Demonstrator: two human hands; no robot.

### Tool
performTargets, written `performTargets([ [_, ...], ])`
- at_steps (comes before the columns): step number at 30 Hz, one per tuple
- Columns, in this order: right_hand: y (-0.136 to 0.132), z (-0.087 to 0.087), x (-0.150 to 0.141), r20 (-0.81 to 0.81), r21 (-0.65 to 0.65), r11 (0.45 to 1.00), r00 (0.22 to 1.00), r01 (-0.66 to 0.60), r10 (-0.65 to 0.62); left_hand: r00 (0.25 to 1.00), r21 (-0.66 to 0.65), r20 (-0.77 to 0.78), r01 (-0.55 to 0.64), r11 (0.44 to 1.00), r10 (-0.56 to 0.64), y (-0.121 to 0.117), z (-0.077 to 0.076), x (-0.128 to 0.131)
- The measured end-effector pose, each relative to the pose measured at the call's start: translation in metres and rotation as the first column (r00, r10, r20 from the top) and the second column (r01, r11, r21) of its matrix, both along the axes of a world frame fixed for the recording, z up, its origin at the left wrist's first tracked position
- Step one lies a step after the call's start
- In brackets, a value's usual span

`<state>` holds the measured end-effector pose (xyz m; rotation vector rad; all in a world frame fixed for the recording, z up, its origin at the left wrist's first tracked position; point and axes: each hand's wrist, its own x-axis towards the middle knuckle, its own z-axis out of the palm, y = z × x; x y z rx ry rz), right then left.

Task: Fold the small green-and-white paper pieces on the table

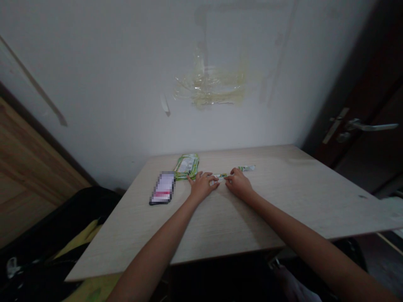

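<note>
A small green-and-white wrapper strip (221, 175) lies on the table between my two hands. My left hand (202, 184) is at its left end, thumb and forefinger closed on it, while the other fingers spread over the tabletop. At the right end, the bent fingers of my right hand (239, 184) pinch the strip's edge. Just beyond the right hand rests another green-and-white wrapper piece (248, 168). A stack of flat green-and-white packets (186, 165) sits left of and behind my left hand. What lies beneath my fingers is hidden.
A phone (163, 188) with a blurred screen lies left of my left hand, by the packets. The pale wooden table (283, 201) meets a wall (126, 84) with tape residue. At right is a dark door with a metal handle (371, 126); dark and yellow cloth (82, 239) lies at left.
</note>
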<state>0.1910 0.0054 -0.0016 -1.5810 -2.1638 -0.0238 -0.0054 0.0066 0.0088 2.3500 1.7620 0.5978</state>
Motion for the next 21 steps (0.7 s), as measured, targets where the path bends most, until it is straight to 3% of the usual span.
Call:
performTargets([
  [21, 0.011, -0.009, 0.012, -0.086, 0.045, 0.998, 0.996, -0.034, 0.038, 0.999, 0.056, -0.019, 0.027, 0.998, -0.026, 0.001, -0.006, -0.001],
])
